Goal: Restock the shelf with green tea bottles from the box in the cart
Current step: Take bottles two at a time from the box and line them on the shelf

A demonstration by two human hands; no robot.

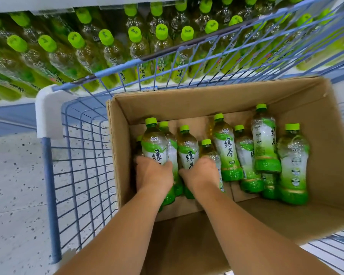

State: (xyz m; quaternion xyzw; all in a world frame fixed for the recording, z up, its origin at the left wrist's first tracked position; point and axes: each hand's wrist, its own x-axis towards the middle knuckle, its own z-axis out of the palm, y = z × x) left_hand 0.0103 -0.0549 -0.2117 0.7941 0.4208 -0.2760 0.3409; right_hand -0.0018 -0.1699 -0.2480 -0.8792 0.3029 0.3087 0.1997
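Blue wire cart (48,155) stood left on a speckled floor (12,175), against a shelf (12,103) lined with rows of green-capped shelf bottles (161,36). An open cardboard box (121,155) sat in the cart. Inside it the left hand (153,173) had its fingers wrapped round the tall bottle (154,143) at the box's left end. Just beside it, the right hand (201,173) curled its fingers over a low bottle (209,150), thumb against the neighbouring bottle (188,149). Further right, loose bottles (264,141) lay tilted and overlapping on the box bottom.
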